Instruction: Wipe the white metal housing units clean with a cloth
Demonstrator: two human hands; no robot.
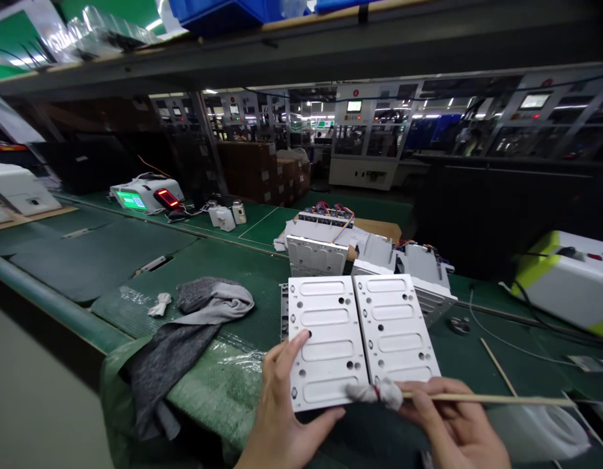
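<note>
Two white metal panels, a left panel point(325, 333) and a right panel point(397, 326), stand tilted side by side with a narrow dark gap between them. Each has long oval recesses and round holes. My left hand point(281, 397) grips the left panel, fingers along its left edge and thumb under its lower edge. Pinched in my right hand point(452, 420) is a thin wooden stick with white cloth bound on its end, a cloth swab point(497, 398). The cloth tip lies against the lower edge of the panels, near the gap.
Behind the panels sit similar white metal units point(317, 251) with coloured wires. A grey cloth point(203, 326) and a white scrap point(159, 305) lie left on the green bench. Another wooden stick point(499, 367) and a white-and-lime device point(570, 280) are at right. A shelf point(301, 49) crosses overhead.
</note>
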